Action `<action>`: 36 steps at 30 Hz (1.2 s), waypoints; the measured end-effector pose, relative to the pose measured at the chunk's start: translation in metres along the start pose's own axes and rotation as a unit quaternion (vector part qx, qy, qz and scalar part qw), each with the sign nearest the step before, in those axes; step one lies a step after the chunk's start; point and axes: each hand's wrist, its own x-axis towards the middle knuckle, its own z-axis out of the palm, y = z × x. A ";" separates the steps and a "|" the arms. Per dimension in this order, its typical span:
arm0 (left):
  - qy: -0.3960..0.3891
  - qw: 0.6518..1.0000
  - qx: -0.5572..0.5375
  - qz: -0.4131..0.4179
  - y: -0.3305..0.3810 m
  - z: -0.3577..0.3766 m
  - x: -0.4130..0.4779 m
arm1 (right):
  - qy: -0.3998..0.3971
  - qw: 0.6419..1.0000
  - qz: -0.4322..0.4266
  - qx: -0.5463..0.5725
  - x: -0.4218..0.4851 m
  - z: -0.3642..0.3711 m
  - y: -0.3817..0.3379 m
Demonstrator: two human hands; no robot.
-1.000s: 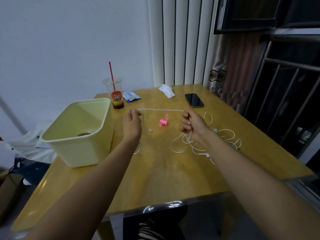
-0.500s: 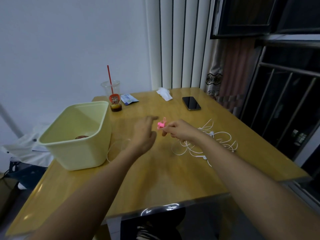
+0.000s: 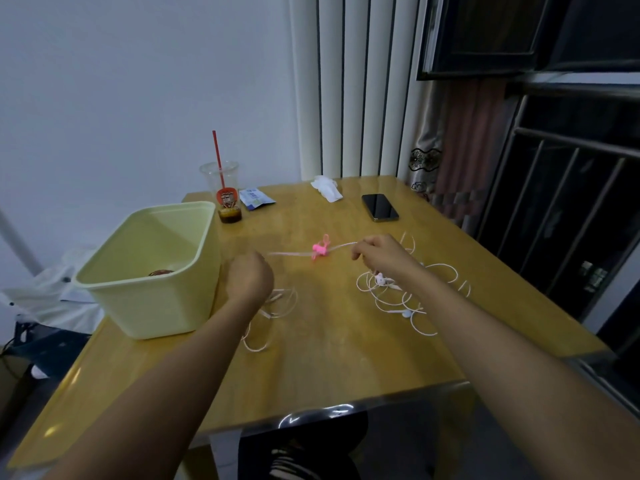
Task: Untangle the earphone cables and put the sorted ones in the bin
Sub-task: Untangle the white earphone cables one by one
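My right hand [image 3: 379, 252] pinches the white earphone cable [image 3: 291, 253] just right of its pink clip [image 3: 320, 249], my left hand [image 3: 249, 278] is curled round the other end, and the strand runs taut left to right between them, above the table [image 3: 329, 341]. The yellow bin [image 3: 156, 306] sits just left of my left hand, so that's the nearer hand for the drop. The tangled pile [image 3: 408, 296] lies under my right wrist.

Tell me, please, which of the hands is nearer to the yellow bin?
Left. The left hand is just beside the bin; the right hand is farther right, beyond the pink clip.
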 end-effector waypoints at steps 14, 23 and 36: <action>-0.131 0.950 -0.222 0.177 0.037 0.003 -0.036 | -0.121 0.993 -0.001 0.005 -0.015 -0.003 -0.007; -0.018 0.998 0.031 0.054 0.016 -0.005 -0.032 | 0.019 0.997 -0.063 -0.047 -0.029 -0.010 -0.001; -0.081 0.918 -0.248 0.300 0.068 0.028 -0.054 | -0.048 0.984 -0.112 -0.133 -0.030 0.000 0.002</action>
